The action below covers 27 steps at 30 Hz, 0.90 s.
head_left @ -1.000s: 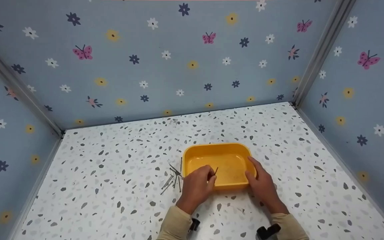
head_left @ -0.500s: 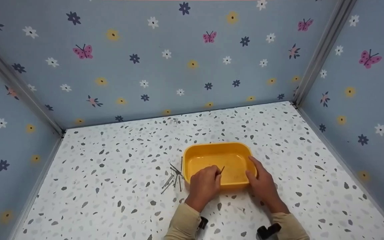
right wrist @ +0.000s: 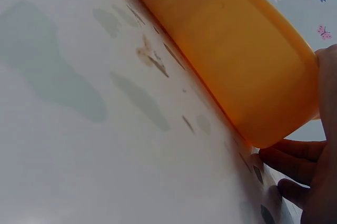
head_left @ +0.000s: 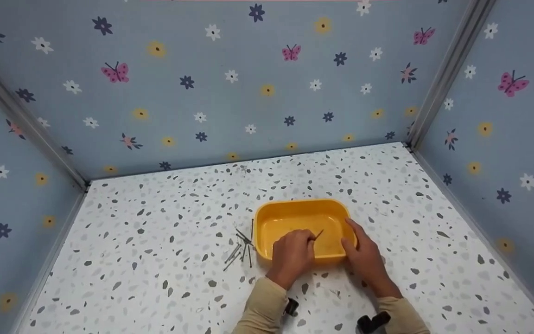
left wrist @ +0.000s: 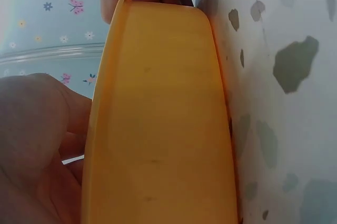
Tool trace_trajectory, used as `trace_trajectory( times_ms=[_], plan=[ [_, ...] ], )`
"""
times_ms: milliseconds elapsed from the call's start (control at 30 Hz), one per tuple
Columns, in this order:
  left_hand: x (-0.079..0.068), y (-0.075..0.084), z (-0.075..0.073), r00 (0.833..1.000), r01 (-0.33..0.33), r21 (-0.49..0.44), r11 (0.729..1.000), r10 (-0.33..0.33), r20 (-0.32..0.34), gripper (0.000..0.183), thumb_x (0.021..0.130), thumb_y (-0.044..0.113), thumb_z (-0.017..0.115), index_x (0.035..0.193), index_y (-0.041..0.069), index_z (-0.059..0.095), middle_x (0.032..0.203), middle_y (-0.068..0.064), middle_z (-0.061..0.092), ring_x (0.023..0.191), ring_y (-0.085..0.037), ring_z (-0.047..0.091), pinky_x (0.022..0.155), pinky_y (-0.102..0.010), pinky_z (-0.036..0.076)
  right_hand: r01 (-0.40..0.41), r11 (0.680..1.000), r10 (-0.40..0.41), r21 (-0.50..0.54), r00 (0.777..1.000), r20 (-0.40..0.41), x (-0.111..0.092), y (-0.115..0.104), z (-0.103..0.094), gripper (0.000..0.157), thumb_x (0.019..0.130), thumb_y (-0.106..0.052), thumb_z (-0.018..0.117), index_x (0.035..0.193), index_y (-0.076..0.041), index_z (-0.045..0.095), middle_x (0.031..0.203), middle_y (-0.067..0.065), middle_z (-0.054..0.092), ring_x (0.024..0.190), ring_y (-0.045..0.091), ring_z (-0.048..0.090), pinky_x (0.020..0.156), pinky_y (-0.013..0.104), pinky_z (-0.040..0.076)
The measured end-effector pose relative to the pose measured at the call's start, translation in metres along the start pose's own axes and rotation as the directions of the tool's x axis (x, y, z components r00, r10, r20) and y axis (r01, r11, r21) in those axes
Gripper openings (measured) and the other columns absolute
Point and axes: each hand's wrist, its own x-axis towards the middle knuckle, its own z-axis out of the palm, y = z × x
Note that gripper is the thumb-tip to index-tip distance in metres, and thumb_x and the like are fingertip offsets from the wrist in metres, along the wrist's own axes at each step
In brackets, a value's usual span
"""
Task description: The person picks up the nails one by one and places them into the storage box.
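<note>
A yellow rectangular tray (head_left: 303, 211) with rounded corners stands on the speckled table. Over its near rim reaches my left hand (head_left: 292, 253), pinching a thin nail (head_left: 319, 234) whose end sticks out to the right above the tray floor. My right hand (head_left: 366, 257) grips the tray's right end, thumb over the inside and fingers along the outer wall. The right wrist view has those fingers (right wrist: 295, 163) low against the yellow wall. In the left wrist view, the tray's side (left wrist: 158, 113) hides what the left hand (left wrist: 37, 145) pinches.
Several loose nails (head_left: 244, 248) lie in a small heap just left of the tray, one along its left wall. Blue panels (head_left: 230, 97) with flowers and butterflies enclose the speckled tabletop (head_left: 155, 232) at the back and both sides.
My left hand has slid to the right over the tray with the nail, which now leans more to the right. The right hand, the tray and the heap of nails stay put.
</note>
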Motion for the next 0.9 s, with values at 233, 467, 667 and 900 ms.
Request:
trace_trajectory(
  times_ms=[233, 467, 667, 900],
  plan=[
    [0.004, 0.006, 0.003, 0.999, 0.026, -0.002, 1.0, -0.025, 0.043, 0.01, 0.092, 0.02, 0.069, 0.095, 0.018, 0.079, 0.087, 0.007, 0.071, 0.08, -0.013, 0.066, 0.069, -0.035, 0.052, 0.012, 1.0, -0.012, 0.006, 1.0, -0.01, -0.001, -0.001, -0.001, 0.055, 0.102, -0.023, 0.056, 0.154, -0.02, 0.037, 0.155, 0.009, 0.042, 0.136, 0.028, 0.045, 0.11, 0.05, 0.036],
    [0.009, 0.008, 0.004, 0.997, 0.027, 0.013, 1.0, -0.028, 0.07, 0.008, 0.09, 0.021, 0.07, 0.09, 0.018, 0.078, 0.081, 0.009, 0.068, 0.074, -0.01, 0.063, 0.066, -0.033, 0.051, 0.018, 1.0, -0.018, -0.004, 1.0, -0.013, 0.0, -0.001, 0.0, 0.055, 0.103, -0.025, 0.055, 0.155, -0.02, 0.037, 0.155, 0.008, 0.042, 0.136, 0.028, 0.046, 0.11, 0.05, 0.036],
    [0.015, 0.007, 0.003, 0.994, 0.004, 0.047, 0.999, -0.009, 0.104, 0.011, 0.092, 0.022, 0.068, 0.086, 0.018, 0.077, 0.077, 0.008, 0.066, 0.071, -0.012, 0.06, 0.067, -0.033, 0.051, 0.03, 1.0, -0.03, 0.008, 0.999, -0.027, 0.0, 0.0, 0.001, 0.054, 0.102, -0.023, 0.057, 0.153, -0.02, 0.04, 0.152, 0.007, 0.046, 0.126, 0.024, 0.053, 0.106, 0.046, 0.041],
    [0.02, 0.008, 0.002, 0.984, -0.035, 0.1, 0.994, 0.017, 0.176, 0.011, 0.091, 0.016, 0.067, 0.085, 0.016, 0.076, 0.073, 0.007, 0.064, 0.066, -0.012, 0.057, 0.064, -0.033, 0.048, 0.018, 1.0, -0.017, 0.006, 1.0, -0.017, 0.0, -0.001, 0.0, 0.055, 0.102, -0.024, 0.056, 0.154, -0.021, 0.038, 0.153, 0.008, 0.045, 0.128, 0.024, 0.051, 0.107, 0.047, 0.04]
  ],
)
